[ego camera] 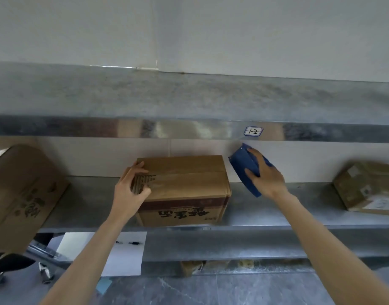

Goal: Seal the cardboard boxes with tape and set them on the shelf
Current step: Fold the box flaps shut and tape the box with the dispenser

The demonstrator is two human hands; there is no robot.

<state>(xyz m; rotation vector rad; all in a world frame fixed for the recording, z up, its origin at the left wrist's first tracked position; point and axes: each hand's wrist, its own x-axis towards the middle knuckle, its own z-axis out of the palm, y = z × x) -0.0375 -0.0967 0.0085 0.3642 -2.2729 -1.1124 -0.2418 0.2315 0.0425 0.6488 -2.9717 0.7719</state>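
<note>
The steel shelf (266, 208) carries the box (184, 186), long axis 9 to 3. Your left hand (129, 190) clasps its 9 o'clock end; your right hand (266, 175), clear at 3 o'clock, grips the blue tape dispenser (242, 168).

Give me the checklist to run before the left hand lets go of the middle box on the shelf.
1. The middle box sits flat on the shelf: ok.
2. Its top flaps are closed and meet at the centre seam: ok.
3. Tape is stuck down along the whole seam: cannot tell. A glossy strip shows, but its ends are covered or blurred.
4. The left hand grips the box's left end: ok.
5. The right hand holds the blue tape dispenser apart from the box: ok.
6. There are gaps to the left box and the right box: ok.
</note>
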